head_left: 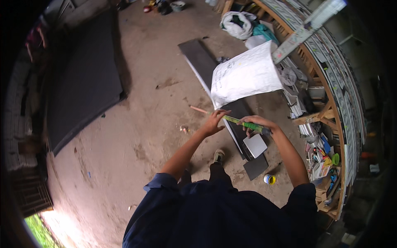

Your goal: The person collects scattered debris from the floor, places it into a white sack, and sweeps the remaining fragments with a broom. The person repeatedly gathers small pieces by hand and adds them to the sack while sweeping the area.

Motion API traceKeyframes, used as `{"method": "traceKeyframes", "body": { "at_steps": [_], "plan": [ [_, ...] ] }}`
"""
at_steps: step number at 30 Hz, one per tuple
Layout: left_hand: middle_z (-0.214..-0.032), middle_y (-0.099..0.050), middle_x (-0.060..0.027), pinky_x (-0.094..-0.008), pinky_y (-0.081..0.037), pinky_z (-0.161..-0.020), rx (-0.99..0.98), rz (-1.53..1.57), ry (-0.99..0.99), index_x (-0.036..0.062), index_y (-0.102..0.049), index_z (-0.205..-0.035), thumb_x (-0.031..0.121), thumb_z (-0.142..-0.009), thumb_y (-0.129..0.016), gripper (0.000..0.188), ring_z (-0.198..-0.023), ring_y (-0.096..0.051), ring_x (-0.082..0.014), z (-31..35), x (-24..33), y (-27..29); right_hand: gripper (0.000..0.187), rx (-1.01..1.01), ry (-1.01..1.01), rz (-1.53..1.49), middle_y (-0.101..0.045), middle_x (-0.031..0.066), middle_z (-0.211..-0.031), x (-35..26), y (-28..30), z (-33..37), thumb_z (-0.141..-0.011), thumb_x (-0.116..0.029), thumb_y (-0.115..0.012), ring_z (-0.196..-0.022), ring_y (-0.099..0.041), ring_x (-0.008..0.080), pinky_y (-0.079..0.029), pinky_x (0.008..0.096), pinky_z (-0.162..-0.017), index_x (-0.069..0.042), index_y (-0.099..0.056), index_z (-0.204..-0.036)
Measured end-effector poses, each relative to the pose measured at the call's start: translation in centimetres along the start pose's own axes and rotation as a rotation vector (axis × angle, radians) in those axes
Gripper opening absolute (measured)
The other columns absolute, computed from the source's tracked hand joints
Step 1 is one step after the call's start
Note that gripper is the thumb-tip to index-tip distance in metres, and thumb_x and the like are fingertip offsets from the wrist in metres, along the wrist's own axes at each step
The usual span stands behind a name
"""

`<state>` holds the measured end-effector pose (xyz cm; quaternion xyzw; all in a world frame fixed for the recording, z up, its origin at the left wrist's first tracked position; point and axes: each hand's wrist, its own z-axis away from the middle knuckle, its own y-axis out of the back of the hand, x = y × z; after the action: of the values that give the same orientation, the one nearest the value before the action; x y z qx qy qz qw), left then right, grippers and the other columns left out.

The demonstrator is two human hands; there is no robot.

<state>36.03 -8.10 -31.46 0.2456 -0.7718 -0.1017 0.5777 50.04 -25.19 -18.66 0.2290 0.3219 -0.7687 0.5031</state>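
A long thin stick-like tool (231, 120) slants across in front of me, pinkish at its far-left end, yellow-green along the middle and dark at the near-right end. Its exact kind does not show. My right hand (258, 121) is closed around its bright green, thicker part. Toward the pinkish end, my left hand (214, 123) bends loosely over it, fingers lying across and thumb apart. Beneath my right hand lies a white square-cornered piece (255, 145) on a long dark board (239, 108). A white printed sack or sheet (246, 74) covers the board's middle.
An open tin with yellow inside (269, 179) stands on the floor near a dark flat offcut (256, 166). Crowded wooden shelving (316, 118) and long strips line the right. A large black sheet (82, 82) covers the left floor. Bags (238, 25) stand at the far right.
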Motion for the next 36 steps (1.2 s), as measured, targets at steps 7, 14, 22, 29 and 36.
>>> {"method": "traceKeyframes", "body": {
  "at_steps": [7, 14, 22, 29, 36],
  "plan": [
    [-0.099, -0.052, -0.0151, -0.0378, -0.043, -0.076, -0.244, -0.118, 0.006, 0.0086, -0.044, -0.116, 0.012, -0.079, -0.047, 0.037, -0.091, -0.052, -0.0325, -14.0, 1.5, -8.2, 0.031, 0.228, 0.42, -0.284, -0.057, 0.0109, -0.084, 1.5, 10.8, 2.2, -0.077, -0.012, -0.056, -0.066, -0.057, 0.0172, -0.05, 0.0322, -0.066, -0.003, -0.049, -0.106],
    [-0.093, -0.054, -0.016, -0.0373, -0.044, -0.07, -0.232, 0.06, 0.209, 0.0039, -0.039, -0.105, 0.019, -0.086, -0.043, 0.025, -0.085, -0.054, -0.0339, -19.6, -2.8, -18.2, 0.017, 0.938, 0.734, 0.355, -0.05, 0.0016, -0.064, 6.5, 20.7, -3.6, -0.082, -0.017, -0.054, -0.054, -0.046, 0.008, -0.037, 0.0245, -0.049, -0.004, -0.054, -0.093],
    [-0.084, -0.059, -0.0177, -0.038, -0.044, -0.067, -0.201, -0.019, 0.239, 0.0026, -0.04, -0.101, 0.02, -0.086, -0.044, 0.024, -0.082, -0.056, -0.0349, -27.0, -9.4, -25.2, 0.017, 1.151, 0.794, 0.395, -0.057, 0.0178, -0.075, 7.9, 31.3, -8.1, -0.083, -0.018, -0.05, -0.07, -0.056, 0.0339, -0.042, 0.0382, -0.057, -0.002, -0.051, -0.091],
    [-0.11, -0.052, -0.0131, -0.0317, -0.049, -0.064, -0.14, 0.041, 0.452, 0.0025, -0.04, -0.111, 0.009, -0.084, -0.042, 0.027, -0.086, -0.058, -0.0259, -34.0, -14.7, -29.9, 0.024, 1.348, 0.619, 0.477, -0.056, 0.0215, -0.073, 8.6, 42.9, -14.5, -0.083, -0.024, -0.05, -0.069, -0.055, 0.0381, -0.041, 0.0424, -0.056, -0.001, -0.049, -0.091],
    [-0.118, -0.045, -0.0148, -0.0324, -0.045, -0.077, -0.057, 0.19, 0.47, 0.0016, -0.036, -0.118, 0.005, -0.082, -0.046, 0.037, -0.1, -0.052, -0.0259, -36.9, -16.3, -30.6, 0.034, 1.113, 0.433, 0.515, -0.054, 0.0245, -0.083, 6.0, 46.2, -16.2, -0.084, -0.031, -0.047, -0.079, -0.053, 0.041, -0.043, 0.0475, -0.066, 0.0, -0.044, -0.095]
  ]
}}
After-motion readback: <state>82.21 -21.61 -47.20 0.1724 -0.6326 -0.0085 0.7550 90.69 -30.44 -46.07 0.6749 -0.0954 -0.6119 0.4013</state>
